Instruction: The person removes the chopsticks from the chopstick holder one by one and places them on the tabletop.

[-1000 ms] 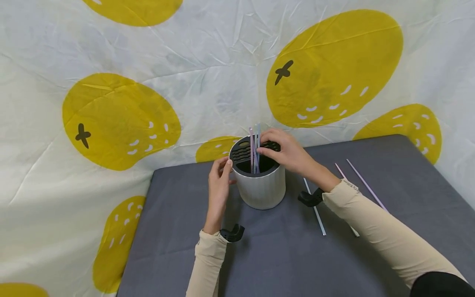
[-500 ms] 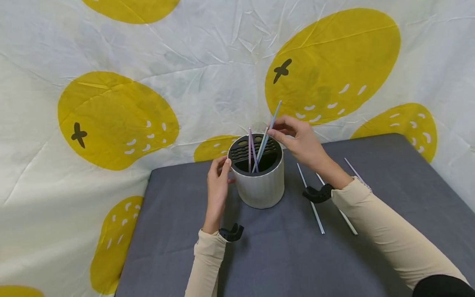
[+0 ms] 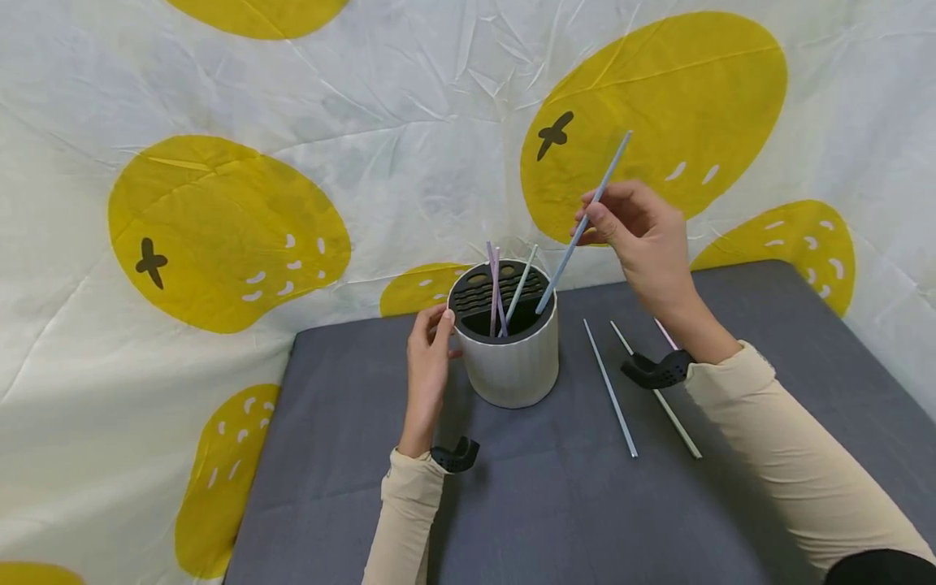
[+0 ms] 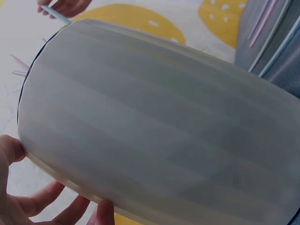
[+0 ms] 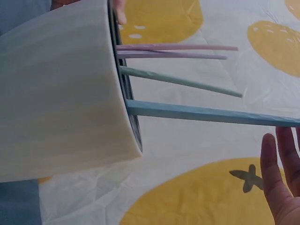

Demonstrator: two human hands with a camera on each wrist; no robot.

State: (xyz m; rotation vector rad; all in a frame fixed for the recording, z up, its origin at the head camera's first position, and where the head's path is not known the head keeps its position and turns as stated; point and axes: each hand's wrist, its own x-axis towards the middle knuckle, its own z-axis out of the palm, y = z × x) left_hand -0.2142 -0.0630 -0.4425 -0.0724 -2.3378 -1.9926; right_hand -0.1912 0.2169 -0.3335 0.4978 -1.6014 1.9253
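A round off-white organizer (image 3: pixel 512 372) with a black slotted top stands upright on the table. My left hand (image 3: pixel 428 357) grips its left side, thumb at the rim and fingers along the wall. Between thumb and fingers, my right hand (image 3: pixel 649 240) pinches a thin light-blue stick (image 3: pixel 566 257), slanted above the organizer's right side. Its lower end overlaps the large front opening, and in the right wrist view the blue stick (image 5: pixel 187 112) runs up to the rim. Two pinkish-purple sticks (image 5: pixel 187 47) and a pale green stick (image 5: pixel 183 81) lean in that opening.
Right of the organizer, a light-blue stick (image 3: pixel 610 390), a whitish stick (image 3: pixel 676 426) and a pink stick (image 3: pixel 664 331) lie on the grey table (image 3: pixel 556 504). The right forearm partly covers them. Behind hangs a white cloth (image 3: pixel 409 187) with yellow shapes.
My right hand has moved up and right from the opening, drawing the blue stick upward with it. The green stick now leans right on its own. My left hand keeps its place.
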